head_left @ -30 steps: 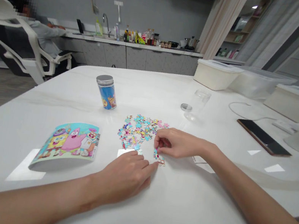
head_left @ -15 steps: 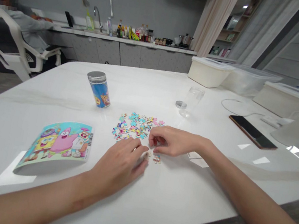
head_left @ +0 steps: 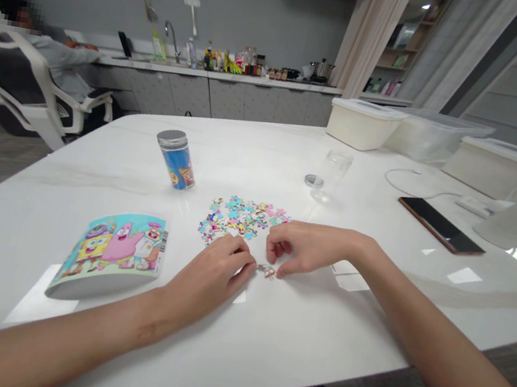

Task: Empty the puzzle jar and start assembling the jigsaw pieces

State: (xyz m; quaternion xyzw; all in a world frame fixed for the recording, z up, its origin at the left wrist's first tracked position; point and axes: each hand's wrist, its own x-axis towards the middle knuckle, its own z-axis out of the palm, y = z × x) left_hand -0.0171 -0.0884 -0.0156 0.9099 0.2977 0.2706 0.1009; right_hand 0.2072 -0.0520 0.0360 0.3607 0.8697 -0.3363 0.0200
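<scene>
My left hand [head_left: 217, 273] rests on the white table [head_left: 311, 349], its thumb and index finger pinched at the edge of a small puzzle piece. Just right of those fingertips lie a few joined puzzle pieces [head_left: 269, 273] with brown and white print. My right hand [head_left: 301, 248] is curled over them from the right; its thumb tip touches their edge, and its other fingers are bent in. Part of the pieces is hidden by the fingers. Behind both hands spreads a pile of loose puzzle pieces [head_left: 239, 213], mostly light blue, pink and yellow.
A curved cartoon picture sheet [head_left: 121, 249] stands at left. Behind it is a blue printed jar [head_left: 178, 162] with a metal lid. A clear jar [head_left: 334, 173] and a loose lid [head_left: 313, 181] sit farther back. A phone [head_left: 440, 225] and storage boxes [head_left: 365, 127] are at right.
My right thumb has shifted from above the joined pieces to their right edge. My left fingertips have come closer to those pieces. The whole view has shifted slightly.
</scene>
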